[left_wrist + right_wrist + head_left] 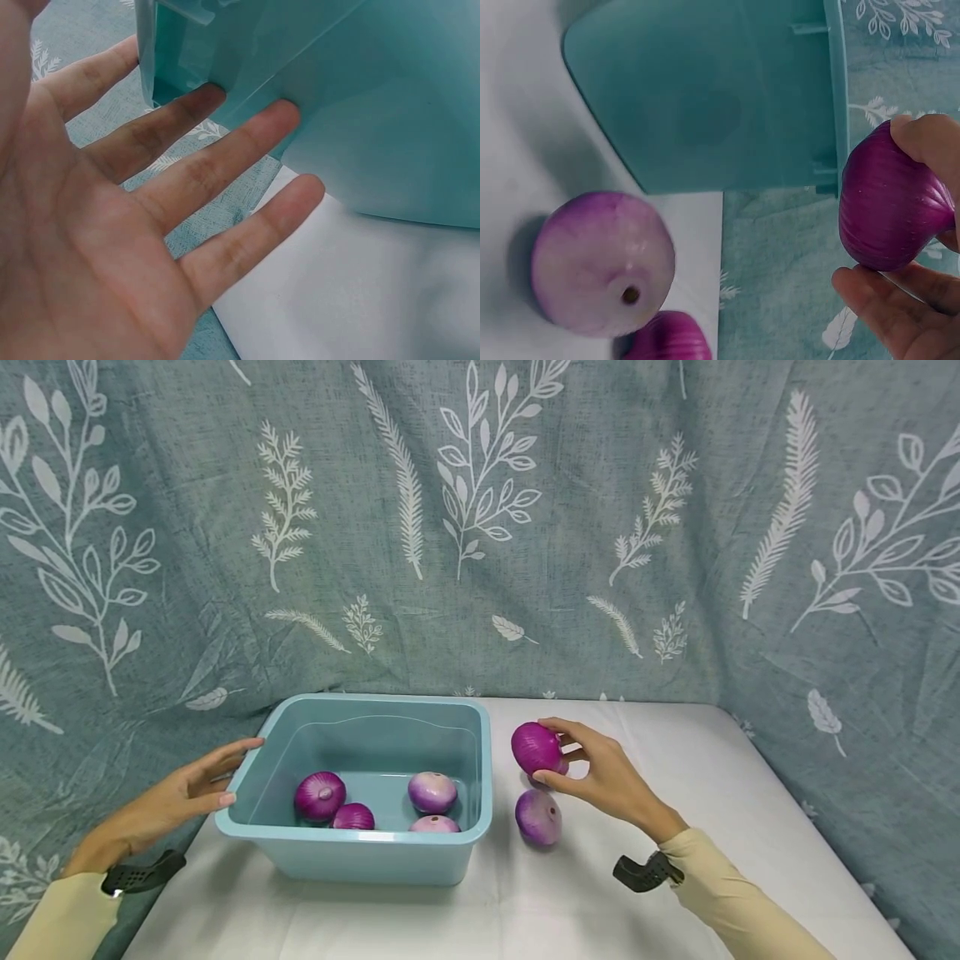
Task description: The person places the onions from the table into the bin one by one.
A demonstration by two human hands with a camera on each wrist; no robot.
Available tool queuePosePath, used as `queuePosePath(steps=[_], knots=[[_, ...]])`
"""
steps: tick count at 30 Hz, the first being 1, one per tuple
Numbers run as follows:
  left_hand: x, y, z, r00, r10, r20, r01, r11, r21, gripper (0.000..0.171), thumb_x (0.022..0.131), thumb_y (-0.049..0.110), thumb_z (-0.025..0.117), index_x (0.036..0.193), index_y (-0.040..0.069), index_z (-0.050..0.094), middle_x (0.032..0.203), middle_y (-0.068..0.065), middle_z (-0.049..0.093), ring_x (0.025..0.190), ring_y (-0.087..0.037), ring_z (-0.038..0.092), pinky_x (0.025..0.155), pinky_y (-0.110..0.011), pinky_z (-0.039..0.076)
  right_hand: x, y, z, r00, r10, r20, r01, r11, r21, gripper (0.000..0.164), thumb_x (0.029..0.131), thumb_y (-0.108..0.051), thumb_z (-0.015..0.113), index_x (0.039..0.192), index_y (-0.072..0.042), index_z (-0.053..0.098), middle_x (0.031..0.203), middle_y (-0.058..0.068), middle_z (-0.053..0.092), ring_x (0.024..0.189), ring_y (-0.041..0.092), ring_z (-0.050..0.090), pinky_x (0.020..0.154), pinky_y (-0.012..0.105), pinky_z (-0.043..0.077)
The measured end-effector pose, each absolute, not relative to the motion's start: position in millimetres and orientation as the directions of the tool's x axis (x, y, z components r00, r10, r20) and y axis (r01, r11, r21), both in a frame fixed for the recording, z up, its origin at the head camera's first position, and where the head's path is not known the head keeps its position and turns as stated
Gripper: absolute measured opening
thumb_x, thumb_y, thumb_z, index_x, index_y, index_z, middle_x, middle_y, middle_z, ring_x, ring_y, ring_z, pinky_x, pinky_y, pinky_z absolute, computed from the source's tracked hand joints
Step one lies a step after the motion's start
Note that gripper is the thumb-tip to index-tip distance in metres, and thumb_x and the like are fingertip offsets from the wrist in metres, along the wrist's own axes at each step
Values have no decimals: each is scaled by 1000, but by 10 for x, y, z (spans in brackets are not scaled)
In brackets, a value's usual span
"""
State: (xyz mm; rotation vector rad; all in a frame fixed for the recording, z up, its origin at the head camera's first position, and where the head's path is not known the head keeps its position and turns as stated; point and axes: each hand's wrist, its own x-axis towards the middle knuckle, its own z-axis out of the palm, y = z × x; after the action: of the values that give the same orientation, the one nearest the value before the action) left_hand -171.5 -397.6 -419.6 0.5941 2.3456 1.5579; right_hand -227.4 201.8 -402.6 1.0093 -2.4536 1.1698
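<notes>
My right hand pinches a dark purple onion between thumb and fingers, just right of the blue plastic bin. In the right wrist view that onion is lifted above the table. Below it lies a paler purple-white onion with a brown root spot, and another dark onion beside that one is largely hidden in the head view. Inside the bin are a dark purple onion and several others. My left hand has its fingers extended against the bin's left side, fingertips at the wall.
The bin stands on a table with a white cloth. Behind and at both sides hangs a grey-green curtain with white leaf prints. In the bin, a pale onion sits to the right, with another partly behind the front rim.
</notes>
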Motion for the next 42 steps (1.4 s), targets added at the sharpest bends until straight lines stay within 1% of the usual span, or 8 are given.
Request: queuePosePath(steps=[4, 9, 13, 19, 24, 29, 36, 42], knots=[[-1709, -3971, -4194, -883, 469, 3, 184, 342, 922, 69, 109, 6, 48, 167, 23, 15, 168, 1, 20, 133, 11, 39, 94, -29, 52, -2262, 1933, -3970, -715, -497, 492, -695, 422, -583, 71, 81, -20, 91, 144, -18, 57, 135, -1, 63, 100, 15, 70, 81, 33, 61], [-1711, -3964, -4195, -885, 466, 4, 185, 342, 921, 69, 109, 6, 48, 167, 24, 16, 168, -2, 20, 133, 11, 39, 94, -28, 52, -2262, 1842, -3892, -679, -521, 517, -727, 383, -570, 71, 83, -26, 90, 145, -16, 57, 135, 0, 63, 106, 19, 67, 83, 38, 61], [-1714, -3964, -4196, -887, 461, 4, 186, 351, 918, 69, 109, 7, 48, 167, 25, 16, 169, 0, 19, 133, 13, 37, 94, -27, 51, -2247, 1789, -3830, -675, -525, 518, -730, 378, -569, 70, 84, -31, 89, 145, -17, 57, 133, -1, 64, 101, 17, 70, 80, 34, 61], [-1710, -3974, -4204, -887, 463, 3, 185, 347, 919, 69, 109, 6, 49, 167, 25, 16, 167, 7, 21, 133, 12, 38, 95, -27, 51, -2206, 1683, -3772, -678, -531, 508, -723, 354, -594, 70, 84, -31, 89, 144, -19, 57, 130, -1, 65, 92, 14, 73, 78, 30, 61], [-1696, -3974, -4220, -891, 454, -7, 172, 352, 920, 69, 109, 7, 50, 167, 26, 17, 164, 11, 24, 132, 12, 40, 94, -27, 51, -2191, 1576, -3761, -664, -555, 500, -725, 317, -611, 68, 85, -29, 88, 145, -18, 56, 132, -2, 63, 98, 14, 72, 80, 30, 61], [-1691, -3971, -4231, -889, 459, -1, 172, 336, 926, 69, 109, 5, 49, 167, 24, 17, 164, 12, 24, 133, 11, 42, 96, -28, 52, -2190, 1460, -3750, -632, -579, 516, -750, 289, -595, 69, 85, -29, 88, 145, -16, 56, 135, -3, 63, 106, 17, 68, 86, 29, 59], [-1696, -3966, -4227, -894, 448, 0, 172, 343, 924, 69, 108, 5, 49, 167, 24, 18, 164, 11, 25, 132, 11, 41, 95, -27, 51, -2182, 1329, -3776, -591, -609, 530, -780, 264, -567, 70, 82, -28, 91, 142, -15, 58, 132, -4, 65, 103, 15, 68, 87, 32, 59], [-1708, -3974, -4226, -889, 458, 5, 180, 339, 923, 69, 109, 5, 49, 167, 24, 17, 164, 14, 25, 133, 11, 41, 96, -26, 51, -2162, 1268, -3819, -606, -640, 472, -755, 277, -594, 72, 84, -34, 89, 145, -17, 56, 132, -7, 64, 101, 16, 68, 87, 34, 58]])
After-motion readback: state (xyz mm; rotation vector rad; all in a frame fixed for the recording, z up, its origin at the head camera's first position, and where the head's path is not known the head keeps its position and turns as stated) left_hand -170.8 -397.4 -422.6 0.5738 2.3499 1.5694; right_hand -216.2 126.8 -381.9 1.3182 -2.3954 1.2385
